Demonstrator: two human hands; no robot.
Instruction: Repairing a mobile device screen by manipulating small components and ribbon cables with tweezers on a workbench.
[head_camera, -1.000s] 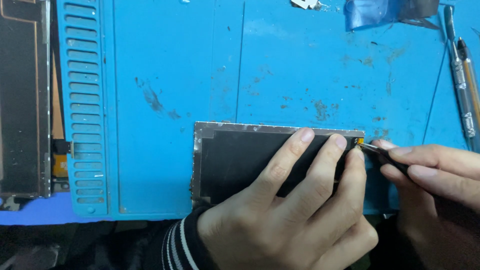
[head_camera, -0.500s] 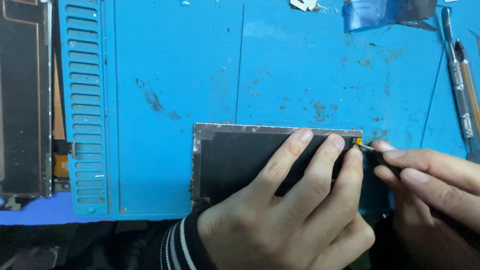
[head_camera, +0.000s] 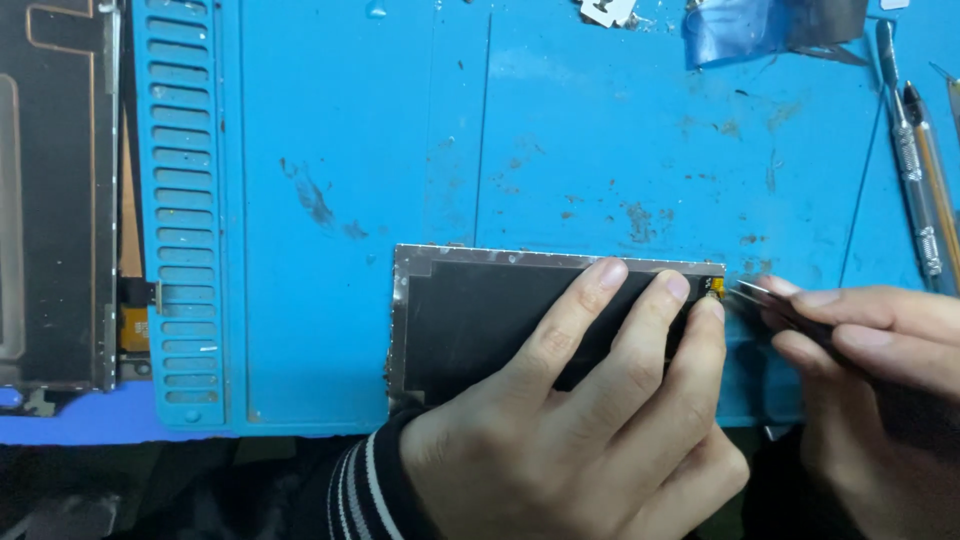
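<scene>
Your left hand (head_camera: 570, 440) pins the dark rectangular metal-edged panel (head_camera: 480, 320); your right hand (head_camera: 870, 370) grips thin tweezers (head_camera: 750, 295) at its corner, metal tools (head_camera: 915, 180) well apart.

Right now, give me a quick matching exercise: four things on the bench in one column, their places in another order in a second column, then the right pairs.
Things:
1. dark panel
2. tweezers
3. slotted strip of the mat
4. crumpled blue film

Places:
A. top edge, right of centre
B. under the left hand, pressed flat
C. left part of the blue mat
D. in the right hand, tips at the panel's upper right corner

Pairs: 1-B, 2-D, 3-C, 4-A
</scene>
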